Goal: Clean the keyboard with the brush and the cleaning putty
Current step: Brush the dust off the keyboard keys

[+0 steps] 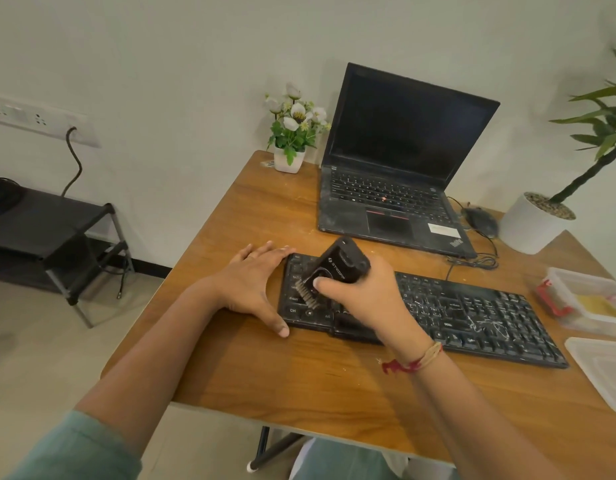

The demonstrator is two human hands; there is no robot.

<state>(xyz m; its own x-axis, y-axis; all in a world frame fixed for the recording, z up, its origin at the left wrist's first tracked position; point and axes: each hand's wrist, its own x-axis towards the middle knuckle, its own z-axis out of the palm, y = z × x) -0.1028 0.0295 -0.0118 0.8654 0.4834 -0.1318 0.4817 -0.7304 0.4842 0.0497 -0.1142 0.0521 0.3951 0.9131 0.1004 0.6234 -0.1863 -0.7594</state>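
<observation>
A black keyboard (472, 311), streaked with white dust, lies across the wooden desk (299, 368). My right hand (365, 299) grips a black block-shaped brush (337, 268), thumb on its face, with the bristles down on the keys at the keyboard's left end. My left hand (254, 285) lies flat on the desk against the keyboard's left edge, fingers straight and thumb at the front corner. A clear plastic box (583, 299) with yellow contents and a red clasp stands at the right; whether that is the putty I cannot tell.
A dusty open laptop (396, 181) stands behind the keyboard, with a mouse (479, 218) and its cable to the right. A small flower pot (289, 157) sits at the back left corner, a large white planter (531, 223) at the right. A clear lid (604, 368) lies near the right edge.
</observation>
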